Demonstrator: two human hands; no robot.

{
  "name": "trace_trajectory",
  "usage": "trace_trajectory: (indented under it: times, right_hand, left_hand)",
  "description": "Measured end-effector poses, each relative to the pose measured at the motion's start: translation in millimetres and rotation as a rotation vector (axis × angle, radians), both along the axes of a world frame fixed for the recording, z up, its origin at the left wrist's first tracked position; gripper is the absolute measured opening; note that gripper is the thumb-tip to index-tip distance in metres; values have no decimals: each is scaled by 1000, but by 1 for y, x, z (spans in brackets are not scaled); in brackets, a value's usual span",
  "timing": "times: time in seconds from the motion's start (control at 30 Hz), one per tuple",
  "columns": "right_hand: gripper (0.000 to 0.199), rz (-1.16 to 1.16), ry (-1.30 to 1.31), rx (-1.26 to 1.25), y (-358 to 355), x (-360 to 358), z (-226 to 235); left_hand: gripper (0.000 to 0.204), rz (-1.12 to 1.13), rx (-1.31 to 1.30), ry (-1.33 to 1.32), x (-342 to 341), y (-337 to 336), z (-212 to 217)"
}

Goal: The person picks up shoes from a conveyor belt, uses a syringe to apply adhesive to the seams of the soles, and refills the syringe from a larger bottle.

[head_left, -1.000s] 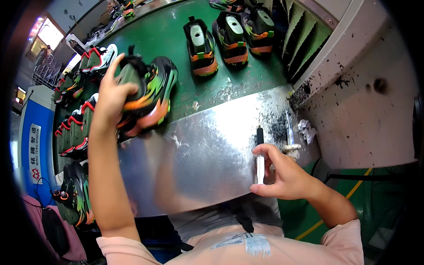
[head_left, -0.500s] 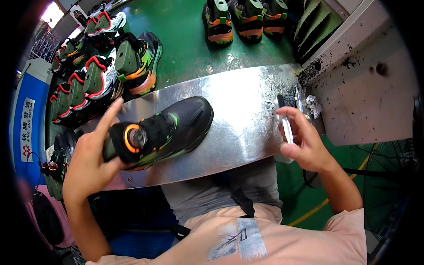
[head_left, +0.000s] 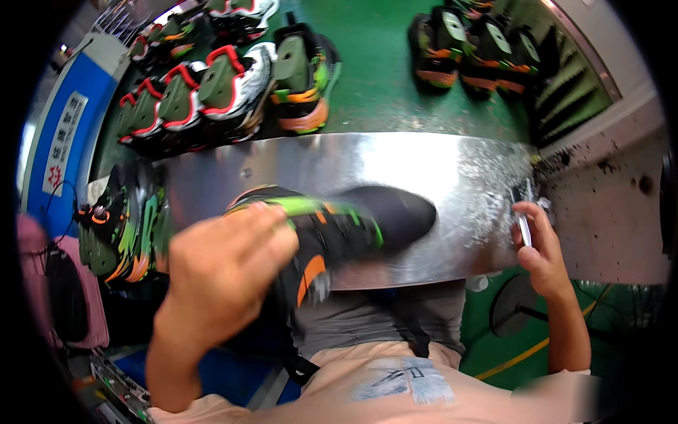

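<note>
Fingers (head_left: pixel 265 226) of my left hand (head_left: pixel 222 272) wrap around a black sneaker (head_left: pixel 339 230) lying on the shiny metal desk (head_left: pixel 452 169). My right hand (head_left: pixel 540 251) pinches a thin white tool (head_left: pixel 523 230) by the desk's end.

shiny bent metal sheet worktop (head_left: pixel 438 166) across the middle. green conveyor surface (head_left: pixel 374 78) behind it. row of red-trimmed white and black shoes (head_left: pixel 191 92) upper left, one green-orange shoe (head_left: pixel 300 78) beside them. dark orange-banded shoes (head_left: pixel 470 49) upper right. blue panel (head_left: pixel 67 127) far left. grey stained side bench (head_left: pixel 607 212) right.
</note>
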State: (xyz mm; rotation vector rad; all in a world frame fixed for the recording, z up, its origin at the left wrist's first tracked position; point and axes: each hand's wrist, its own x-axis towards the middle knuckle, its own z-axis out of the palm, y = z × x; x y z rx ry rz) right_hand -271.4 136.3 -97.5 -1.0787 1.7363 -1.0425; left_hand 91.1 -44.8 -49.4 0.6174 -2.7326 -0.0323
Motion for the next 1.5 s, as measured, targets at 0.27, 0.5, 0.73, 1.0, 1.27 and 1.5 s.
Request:
trace_trajectory:
  times: [0.27,0.5,0.73,1.0,1.27,1.5]
  right_hand:
    - [82,364,-615,-208,-66,60,59]
    - [99,640,-976,128,-148,150,58]
    - [105,601,-931,255,-167,176,45]
    - [106,583,-727,296,-175,184,48]
    - [104,381,-553,166,-144,193,61]
    - [98,358,-610,176,-102,149,60]
  left_hand:
    - [7,120,-60,182,37,53,-51]
    - [9,117,6,184,49,61,-60]
    - [4,150,-54,366,51,56,-67]
    - [16,64,-127,261,61,54,-85]
    - [6,87,37,280,59,56,-76]
    - [9,45,30,234,68,63,-73]
